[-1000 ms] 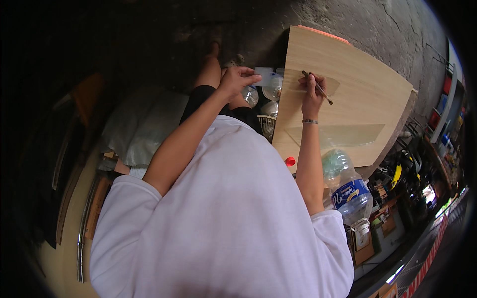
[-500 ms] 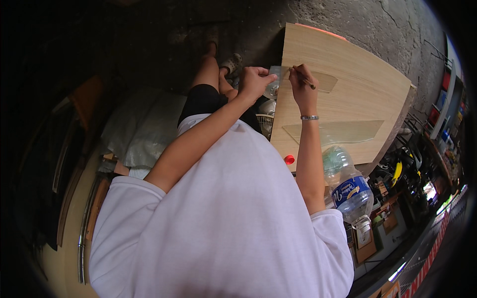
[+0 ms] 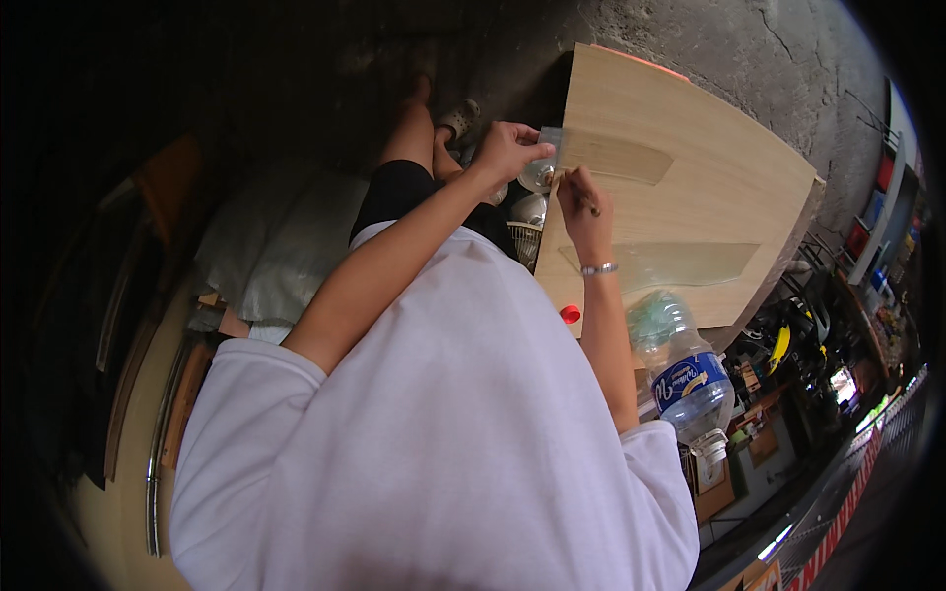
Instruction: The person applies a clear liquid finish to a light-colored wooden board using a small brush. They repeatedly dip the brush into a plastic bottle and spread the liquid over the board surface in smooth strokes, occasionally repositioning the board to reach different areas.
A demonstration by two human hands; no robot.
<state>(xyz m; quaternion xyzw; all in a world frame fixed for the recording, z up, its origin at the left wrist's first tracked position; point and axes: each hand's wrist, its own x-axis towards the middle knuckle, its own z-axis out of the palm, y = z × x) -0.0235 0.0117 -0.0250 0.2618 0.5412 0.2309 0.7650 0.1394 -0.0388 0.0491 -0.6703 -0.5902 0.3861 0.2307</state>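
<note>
A thin clear strip, glass or plastic, lies across the upper part of a pale wooden board, its left end jutting past the board's edge. My left hand pinches that overhanging end between thumb and fingers. Just to the right, at the board's left edge, my right hand is closed around a slim pen-like tool; its tip is too small to make out. A second clear piece with a curved edge rests nearer to me on the board, partly behind my right wrist.
A red cap sits at the board's near left corner. Beside my right forearm lies a large clear bottle with a blue label. A basket and glassy round items are left of the board. Cluttered tools and a yellow item are at right.
My right hand has come toward me and slightly left with the tool, from over the strip to the board's left edge. My left hand keeps its pinch, barely shifted.
</note>
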